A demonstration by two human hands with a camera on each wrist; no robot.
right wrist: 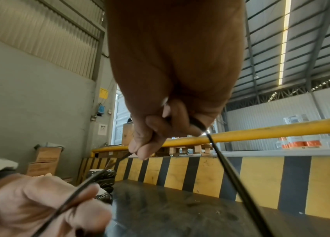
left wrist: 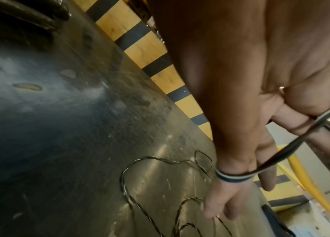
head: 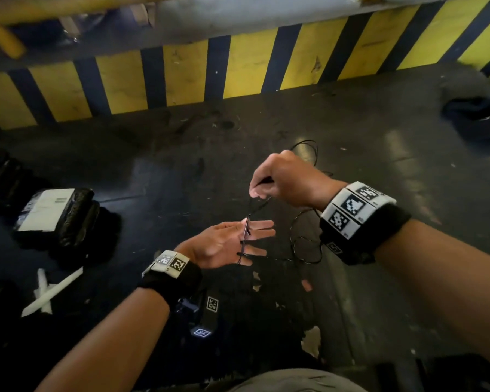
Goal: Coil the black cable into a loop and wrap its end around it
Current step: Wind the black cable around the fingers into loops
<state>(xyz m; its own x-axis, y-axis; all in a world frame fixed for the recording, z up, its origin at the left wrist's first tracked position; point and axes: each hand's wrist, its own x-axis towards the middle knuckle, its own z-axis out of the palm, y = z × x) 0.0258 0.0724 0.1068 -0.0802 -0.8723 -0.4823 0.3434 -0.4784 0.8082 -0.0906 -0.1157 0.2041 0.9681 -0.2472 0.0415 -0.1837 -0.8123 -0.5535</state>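
**Cable wound over flat fingers, pinched above**

Cable (head: 247,228) of thin black cord runs across the fingers of the left hand (head: 224,244), which lies palm up with its fingers straight and spread. In the left wrist view the turns sit flat side by side like a narrow striped band around the fingers (left wrist: 235,175), and from there the strand stretches taut upward.

Above it, the right hand (head: 280,179) is curled into a loose fist, thumb and forefinger pinching the strand. In the right wrist view the cord passes through the closed fingers (right wrist: 155,128) and leaves on both sides: one length slants down to the left hand (right wrist: 38,203), the other hangs straight down toward the surface below.

The slack rest of the cable (head: 306,244) lies in loose, irregular loops on the dark, scuffed, faintly shiny bench (head: 153,171), beneath and beyond the right wrist; there it looks twisted, with a pale fleck along it.

A wall (head: 181,75) painted in yellow and black slanted stripes, chipped in places, borders the far edge of the bench. At the left sit bundles (head: 57,216) wrapped in glossy black film, one with a white label, and near them two crossed white sticks (head: 48,292). Both wrists carry black bands with square patterned tags.
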